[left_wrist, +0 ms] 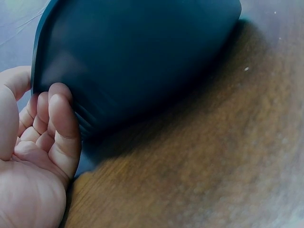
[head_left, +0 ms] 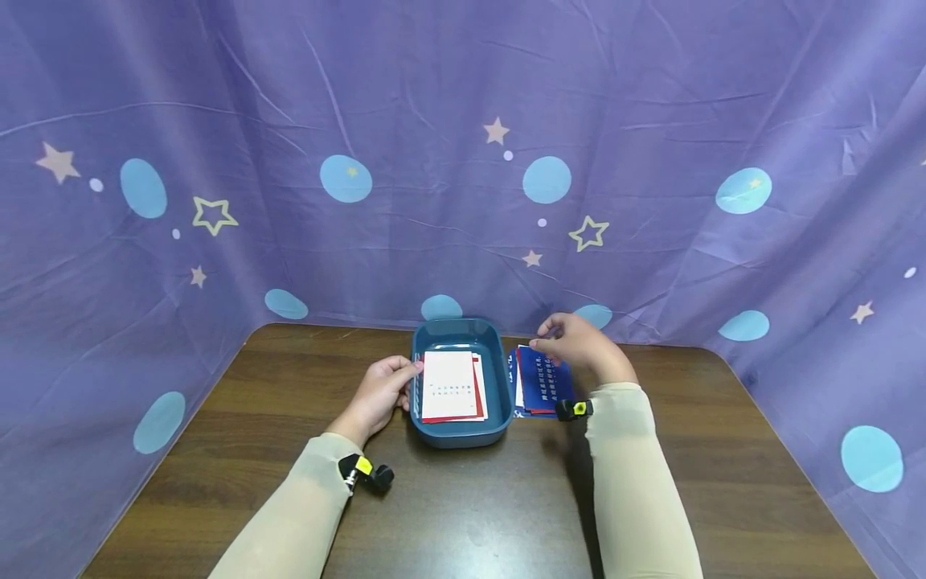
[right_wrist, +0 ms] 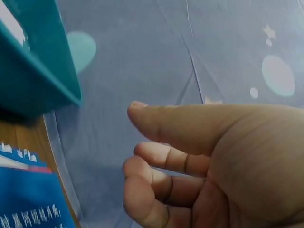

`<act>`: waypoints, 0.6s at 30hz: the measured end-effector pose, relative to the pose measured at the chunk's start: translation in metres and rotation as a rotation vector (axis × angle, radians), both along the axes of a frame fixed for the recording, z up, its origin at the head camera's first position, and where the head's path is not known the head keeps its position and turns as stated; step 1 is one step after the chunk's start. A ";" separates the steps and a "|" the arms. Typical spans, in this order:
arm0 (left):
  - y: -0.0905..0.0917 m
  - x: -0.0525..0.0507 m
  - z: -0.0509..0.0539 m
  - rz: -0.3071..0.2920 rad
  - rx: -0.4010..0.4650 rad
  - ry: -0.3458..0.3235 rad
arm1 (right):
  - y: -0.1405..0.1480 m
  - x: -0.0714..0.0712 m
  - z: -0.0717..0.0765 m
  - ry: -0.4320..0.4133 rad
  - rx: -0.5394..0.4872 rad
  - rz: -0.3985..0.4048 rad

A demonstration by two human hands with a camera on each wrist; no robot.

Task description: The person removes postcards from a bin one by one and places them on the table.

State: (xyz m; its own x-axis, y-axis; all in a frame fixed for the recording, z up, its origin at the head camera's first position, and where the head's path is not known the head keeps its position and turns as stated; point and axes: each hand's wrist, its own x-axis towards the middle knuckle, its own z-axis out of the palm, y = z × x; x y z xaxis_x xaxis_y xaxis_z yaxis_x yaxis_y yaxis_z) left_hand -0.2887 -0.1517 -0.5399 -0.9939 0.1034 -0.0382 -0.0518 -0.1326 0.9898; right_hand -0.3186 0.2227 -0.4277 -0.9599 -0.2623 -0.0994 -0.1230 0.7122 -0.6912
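Note:
A blue-green tray point(head_left: 463, 440) holds a small stack of cards, a white one point(head_left: 447, 382) on top with red and white edges under it. My left hand point(head_left: 381, 394) grips the tray's left wall, thumb over the rim; in the left wrist view the fingers point(left_wrist: 52, 118) lie against the outside of the tray point(left_wrist: 137, 61). Right of the tray lies a pile of blue, red and white cards point(head_left: 544, 382). Above its far edge is my right hand point(head_left: 582, 346), fingers loosely bent and holding nothing; the right wrist view shows the hand point(right_wrist: 204, 166) apart from the blue cards point(right_wrist: 31, 197).
The wooden table point(head_left: 687, 450) extends on both sides of the tray and in front of it. A purple curtain point(head_left: 448, 225) with stars and blue dots hangs along the table's back and sides, close behind the tray and my right hand.

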 end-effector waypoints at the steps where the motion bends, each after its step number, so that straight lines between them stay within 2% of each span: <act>1: 0.000 0.000 0.000 0.000 -0.001 -0.001 | -0.004 0.001 0.002 0.006 0.003 0.002; 11: -0.002 -0.001 0.000 -0.010 0.007 -0.004 | -0.036 0.009 0.014 0.052 -0.019 0.066; 18: 0.000 -0.002 -0.002 -0.013 0.014 -0.008 | -0.061 0.014 0.016 0.026 -0.004 0.093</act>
